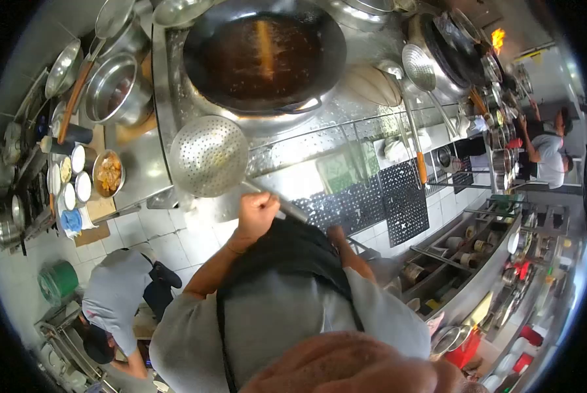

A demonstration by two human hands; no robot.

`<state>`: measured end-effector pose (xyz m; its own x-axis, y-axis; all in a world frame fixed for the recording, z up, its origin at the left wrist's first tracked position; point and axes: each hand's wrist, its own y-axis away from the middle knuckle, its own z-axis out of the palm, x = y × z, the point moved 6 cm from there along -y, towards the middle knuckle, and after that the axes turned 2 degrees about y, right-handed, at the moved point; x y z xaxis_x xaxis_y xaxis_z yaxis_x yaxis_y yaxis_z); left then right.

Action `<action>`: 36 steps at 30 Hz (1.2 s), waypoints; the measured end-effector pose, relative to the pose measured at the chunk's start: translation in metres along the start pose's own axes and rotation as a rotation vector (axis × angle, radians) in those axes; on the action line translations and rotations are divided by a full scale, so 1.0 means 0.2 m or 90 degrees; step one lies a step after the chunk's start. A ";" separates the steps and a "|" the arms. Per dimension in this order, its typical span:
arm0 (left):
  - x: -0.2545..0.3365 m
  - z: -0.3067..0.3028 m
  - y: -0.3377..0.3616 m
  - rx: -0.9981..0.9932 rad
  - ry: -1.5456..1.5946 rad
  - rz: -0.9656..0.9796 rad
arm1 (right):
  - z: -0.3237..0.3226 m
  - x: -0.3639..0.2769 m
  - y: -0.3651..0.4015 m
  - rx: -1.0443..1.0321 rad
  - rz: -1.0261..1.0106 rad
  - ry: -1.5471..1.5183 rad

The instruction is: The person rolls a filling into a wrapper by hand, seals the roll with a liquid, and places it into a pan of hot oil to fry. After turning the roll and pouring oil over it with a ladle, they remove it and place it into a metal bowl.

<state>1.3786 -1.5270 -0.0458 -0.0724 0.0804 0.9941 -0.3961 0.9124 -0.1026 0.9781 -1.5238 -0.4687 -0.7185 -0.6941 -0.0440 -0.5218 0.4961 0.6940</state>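
Note:
My left hand (257,215) is closed in a fist round the handle of a large perforated skimmer (208,156). The skimmer's round metal bowl is held out ahead of me to the left, over the stove's front edge. Beyond it sits a big black wok (260,62) with dark oil in it; the skimmer bowl is apart from the wok. My right hand (336,236) is low beside my black apron, mostly hidden, and its fingers do not show.
To the left are a metal pot (117,90), a bowl of orange-brown food (108,173) and several white cups. A strainer (418,69) and long-handled ladles lie right of the wok. A co-worker (119,301) bends at lower left; others stand far right near a flame (498,40).

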 end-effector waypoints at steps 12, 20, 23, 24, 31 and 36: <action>0.09 -0.04 -0.37 -0.072 -0.027 0.094 | -0.27 -0.02 0.22 0.255 0.306 -0.459; 0.19 0.16 -0.41 -0.109 0.007 0.069 | -0.18 0.04 0.38 0.398 0.371 -0.567; 0.21 0.26 -0.35 -0.123 -0.039 0.076 | -0.20 0.02 0.42 0.342 0.443 -0.594; 0.26 0.29 -0.33 -0.133 -0.076 0.100 | -0.15 0.02 0.43 0.342 0.448 -0.608; 0.27 0.71 -0.12 -0.173 -0.184 0.055 | 0.20 0.24 0.41 0.232 0.593 -0.715; 0.21 1.16 -0.01 -0.233 -0.093 -0.058 | 0.09 0.49 0.66 0.270 0.681 -0.868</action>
<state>1.1638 -1.6177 -0.0124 -0.1918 -0.0406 0.9806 -0.0571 0.9979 0.0301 0.8303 -1.5171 -0.3951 -0.5103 0.7608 -0.4010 0.4688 0.6370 0.6119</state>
